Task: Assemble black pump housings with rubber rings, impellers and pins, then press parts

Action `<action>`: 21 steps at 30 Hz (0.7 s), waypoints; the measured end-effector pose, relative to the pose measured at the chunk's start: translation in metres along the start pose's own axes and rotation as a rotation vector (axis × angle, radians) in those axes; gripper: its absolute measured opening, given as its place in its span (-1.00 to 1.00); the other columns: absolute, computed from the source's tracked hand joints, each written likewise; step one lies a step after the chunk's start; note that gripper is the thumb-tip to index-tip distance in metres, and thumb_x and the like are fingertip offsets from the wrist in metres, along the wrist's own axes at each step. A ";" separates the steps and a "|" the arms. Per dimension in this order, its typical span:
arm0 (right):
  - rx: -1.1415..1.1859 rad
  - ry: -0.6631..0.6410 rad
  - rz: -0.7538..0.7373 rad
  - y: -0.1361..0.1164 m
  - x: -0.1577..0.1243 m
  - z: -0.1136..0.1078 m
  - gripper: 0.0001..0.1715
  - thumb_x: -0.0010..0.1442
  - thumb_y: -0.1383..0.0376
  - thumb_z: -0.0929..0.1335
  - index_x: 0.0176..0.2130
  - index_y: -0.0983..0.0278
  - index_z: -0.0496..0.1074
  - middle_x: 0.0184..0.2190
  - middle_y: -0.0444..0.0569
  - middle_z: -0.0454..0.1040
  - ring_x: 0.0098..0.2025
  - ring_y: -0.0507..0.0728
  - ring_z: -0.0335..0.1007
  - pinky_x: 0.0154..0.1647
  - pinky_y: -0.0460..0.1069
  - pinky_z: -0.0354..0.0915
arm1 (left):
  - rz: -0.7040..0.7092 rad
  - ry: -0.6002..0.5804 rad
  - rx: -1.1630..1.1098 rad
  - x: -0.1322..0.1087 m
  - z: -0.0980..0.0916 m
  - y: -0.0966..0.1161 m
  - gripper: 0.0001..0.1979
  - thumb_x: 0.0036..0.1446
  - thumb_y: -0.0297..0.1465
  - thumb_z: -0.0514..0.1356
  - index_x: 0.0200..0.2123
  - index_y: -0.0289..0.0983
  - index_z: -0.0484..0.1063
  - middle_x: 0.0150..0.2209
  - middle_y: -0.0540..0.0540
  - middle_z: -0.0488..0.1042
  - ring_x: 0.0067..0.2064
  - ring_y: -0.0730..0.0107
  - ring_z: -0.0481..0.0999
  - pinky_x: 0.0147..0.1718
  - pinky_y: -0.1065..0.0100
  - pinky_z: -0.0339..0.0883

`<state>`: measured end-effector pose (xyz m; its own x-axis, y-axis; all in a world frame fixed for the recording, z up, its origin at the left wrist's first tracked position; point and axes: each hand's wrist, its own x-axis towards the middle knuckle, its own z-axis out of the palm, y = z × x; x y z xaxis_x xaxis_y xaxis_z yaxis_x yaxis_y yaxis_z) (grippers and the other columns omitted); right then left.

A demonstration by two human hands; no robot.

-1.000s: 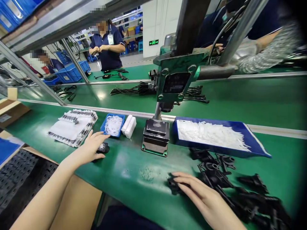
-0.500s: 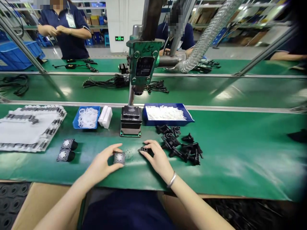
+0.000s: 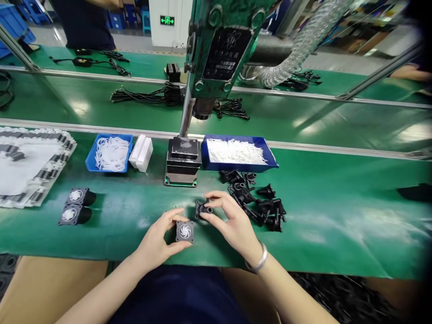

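Observation:
My left hand [image 3: 158,240] is closed around a small square black housing [image 3: 180,237], gripped by its sides. A white swirl-shaped impeller [image 3: 185,231] shows on the housing's upward face. Just to the right, my right hand [image 3: 234,220] pinches a black plastic cover with a pipe-like nozzle [image 3: 199,209] between thumb and fingers. The two parts are close together but apart, low over the green table [image 3: 141,211]. Loose black covers [image 3: 272,206] lie in a heap right of my right hand. Two similar housings [image 3: 69,214] with white impellers sit at the left.
A green press [image 3: 226,54] stands over a black block [image 3: 184,157] beyond my hands. Behind are a blue tray of white sticks [image 3: 236,152], a blue bin of white rings [image 3: 112,154] and white blocks [image 3: 141,153]. Stacked white-and-grey sheets [image 3: 27,171] lie far left.
My left hand has brought the housing rightward, nearer the cover. My right hand has turned the cover, so its flange and nozzle show more. The camera view has tilted down and moved closer.

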<state>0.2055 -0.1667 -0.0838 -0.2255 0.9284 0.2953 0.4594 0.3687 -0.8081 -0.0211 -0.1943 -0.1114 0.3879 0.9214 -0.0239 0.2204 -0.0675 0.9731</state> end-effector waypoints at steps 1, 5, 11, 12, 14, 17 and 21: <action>0.021 -0.035 -0.042 -0.010 0.000 -0.002 -0.87 0.23 0.25 0.44 -0.22 0.20 0.43 -0.06 0.03 0.46 0.04 0.17 0.42 0.09 0.11 0.38 | 0.005 0.002 0.006 0.000 0.000 0.000 -0.34 0.08 -0.34 0.36 0.20 -0.09 0.17 -0.02 -0.12 0.50 0.05 0.18 0.55 0.10 0.10 0.44; 0.060 -0.179 -0.206 -0.038 -0.003 0.005 -0.85 0.25 0.29 0.43 -0.15 0.19 0.42 -0.08 0.03 0.46 0.08 0.18 0.38 0.07 0.11 0.39 | 0.035 -0.002 0.028 -0.001 -0.001 -0.001 -0.36 0.10 -0.36 0.34 0.20 -0.08 0.18 0.01 -0.13 0.48 0.03 0.19 0.56 0.06 0.16 0.48; 0.000 -0.174 -0.236 -0.035 -0.002 0.016 -0.86 0.29 0.27 0.38 -0.12 0.19 0.40 -0.10 0.04 0.48 0.06 0.19 0.39 0.05 0.14 0.41 | 0.011 -0.002 0.071 0.000 -0.002 -0.002 -0.35 0.09 -0.35 0.34 0.22 -0.08 0.18 0.02 -0.16 0.48 0.03 0.14 0.55 0.05 0.13 0.48; -0.005 -0.177 -0.235 -0.034 -0.002 0.016 -0.86 0.30 0.27 0.38 -0.12 0.19 0.40 -0.11 0.04 0.48 0.06 0.19 0.39 0.06 0.15 0.41 | 0.010 -0.001 0.072 0.000 -0.002 -0.003 -0.35 0.09 -0.34 0.34 0.22 -0.08 0.18 0.02 -0.16 0.48 0.04 0.13 0.55 0.06 0.11 0.47; 0.003 -0.186 -0.222 -0.032 -0.003 0.017 -0.87 0.31 0.25 0.37 -0.12 0.19 0.39 -0.13 0.03 0.48 0.06 0.19 0.39 0.07 0.16 0.40 | 0.017 0.003 0.076 0.000 -0.001 -0.004 -0.35 0.09 -0.32 0.35 0.21 -0.08 0.18 0.03 -0.16 0.48 0.04 0.13 0.55 0.07 0.09 0.46; 0.027 -0.198 -0.184 -0.032 -0.005 0.019 -0.87 0.31 0.24 0.37 -0.12 0.18 0.37 -0.17 0.00 0.48 0.03 0.18 0.40 0.09 0.16 0.39 | 0.058 0.005 0.096 -0.001 -0.001 -0.005 -0.36 0.12 -0.29 0.34 0.23 -0.08 0.18 0.04 -0.16 0.49 0.05 0.13 0.54 0.09 0.09 0.45; 0.033 -0.199 -0.189 -0.029 -0.008 0.023 -0.85 0.30 0.25 0.38 -0.11 0.18 0.36 -0.17 -0.02 0.48 -0.01 0.16 0.41 0.10 0.16 0.36 | 0.134 -0.006 0.174 -0.001 -0.004 -0.003 -0.37 0.15 -0.28 0.32 0.24 -0.06 0.17 0.10 -0.15 0.46 0.08 0.14 0.52 0.09 0.10 0.45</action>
<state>0.1739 -0.1858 -0.0741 -0.4709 0.8143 0.3393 0.3654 0.5301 -0.7652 -0.0256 -0.1934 -0.1129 0.4290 0.8977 0.1008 0.3178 -0.2545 0.9134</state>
